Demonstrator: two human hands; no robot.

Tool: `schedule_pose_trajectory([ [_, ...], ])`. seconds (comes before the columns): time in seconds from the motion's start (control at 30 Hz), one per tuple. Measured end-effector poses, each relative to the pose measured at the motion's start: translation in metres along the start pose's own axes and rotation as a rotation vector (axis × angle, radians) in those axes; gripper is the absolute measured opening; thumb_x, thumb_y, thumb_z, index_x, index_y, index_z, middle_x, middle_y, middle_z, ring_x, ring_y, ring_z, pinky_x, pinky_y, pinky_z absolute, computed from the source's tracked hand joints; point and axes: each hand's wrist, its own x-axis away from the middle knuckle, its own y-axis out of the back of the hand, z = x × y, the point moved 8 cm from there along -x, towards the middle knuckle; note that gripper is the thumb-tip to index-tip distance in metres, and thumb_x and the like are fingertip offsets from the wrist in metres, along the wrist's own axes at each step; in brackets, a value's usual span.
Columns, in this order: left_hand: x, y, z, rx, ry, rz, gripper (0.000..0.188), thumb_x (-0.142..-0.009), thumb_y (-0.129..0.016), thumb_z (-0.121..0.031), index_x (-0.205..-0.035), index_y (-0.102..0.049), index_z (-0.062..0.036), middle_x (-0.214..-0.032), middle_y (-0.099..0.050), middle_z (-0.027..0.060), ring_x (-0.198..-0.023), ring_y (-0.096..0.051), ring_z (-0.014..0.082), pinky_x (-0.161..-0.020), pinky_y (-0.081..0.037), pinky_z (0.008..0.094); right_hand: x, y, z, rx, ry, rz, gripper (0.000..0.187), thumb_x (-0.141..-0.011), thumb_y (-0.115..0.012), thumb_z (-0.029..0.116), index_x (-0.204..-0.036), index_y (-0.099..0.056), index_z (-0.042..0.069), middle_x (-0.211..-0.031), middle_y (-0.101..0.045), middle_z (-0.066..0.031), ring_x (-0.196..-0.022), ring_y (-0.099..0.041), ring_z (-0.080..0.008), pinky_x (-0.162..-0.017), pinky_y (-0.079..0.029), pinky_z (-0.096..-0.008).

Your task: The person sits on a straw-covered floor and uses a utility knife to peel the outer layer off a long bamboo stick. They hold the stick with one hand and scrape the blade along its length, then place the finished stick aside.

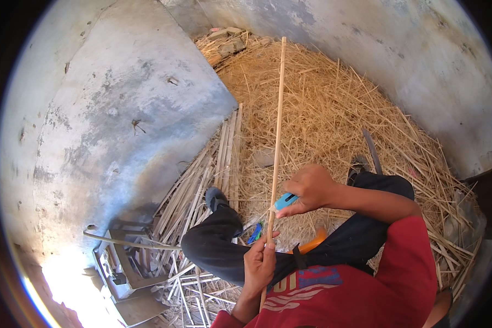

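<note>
Filling the upper left of the frame, a stained wall drops toward a boxy stand at the lower left. Slats lie heaped right of the stand, and a small blue object sits below centre. At bottom centre the left hand is clamped on the stick, which runs nearly upright to the top centre. Right of the stick, the right hand is closed around a blue cutter, its tip at the stick. An orange thing shows below that hand, straw spreads across the upper right, and a dark blade lies right of centre
</note>
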Motion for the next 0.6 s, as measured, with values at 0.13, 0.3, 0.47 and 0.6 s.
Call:
schedule_pose_trajectory([
  [0.13, -0.002, -0.001, 0.002, 0.065, 0.002, 0.008, 0.033, -0.101, -0.046, -0.015, -0.128, -0.052, 0.0015, -0.060, -0.038, -0.0095, -0.049, -0.033, -0.0019, -0.045, -0.023, 0.0169, -0.007, 0.004, -0.045, 0.076, -0.151, -0.109, 0.063, -0.069, -0.062, 0.075, -0.055, -0.053, 0.015, -0.047, -0.050, -0.0027, -0.042, -0.053, -0.0218, -0.041, -0.040, -0.0350],
  [0.3, -0.001, -0.003, -0.002, 0.005, 0.017, -0.017, 0.033, -0.101, -0.046, -0.014, -0.129, -0.052, 0.0004, -0.060, -0.039, -0.0094, -0.049, -0.032, -0.0019, -0.045, -0.023, 0.0171, -0.002, -0.010, -0.009, 0.001, -0.029, -0.036, 0.066, -0.073, -0.058, 0.075, -0.052, -0.051, 0.014, -0.045, -0.049, -0.0035, -0.038, -0.051, -0.0222, -0.037, -0.038, -0.0348],
  [0.47, 0.003, -0.002, 0.000, -0.068, 0.027, -0.022, 0.032, -0.100, -0.047, -0.013, -0.129, -0.052, -0.0001, -0.061, -0.039, -0.0095, -0.051, -0.033, -0.0019, -0.046, -0.024, 0.0170, -0.013, -0.013, -0.061, 0.045, -0.193, -0.098, 0.068, -0.075, -0.054, 0.077, -0.053, -0.054, 0.013, -0.045, -0.050, -0.0046, -0.037, -0.051, -0.0220, -0.037, -0.039, -0.0350],
  [0.6, 0.004, -0.008, -0.005, -0.075, 0.016, -0.033, 0.032, -0.100, -0.048, -0.012, -0.129, -0.053, 0.0005, -0.064, -0.039, -0.0096, -0.054, -0.033, -0.0016, -0.047, -0.024, 0.0170, -0.009, -0.013, -0.052, 0.054, -0.210, -0.036, 0.070, -0.074, -0.052, 0.079, -0.057, -0.062, 0.011, -0.045, -0.052, -0.0050, -0.038, -0.054, -0.0218, -0.037, -0.040, -0.0356],
])
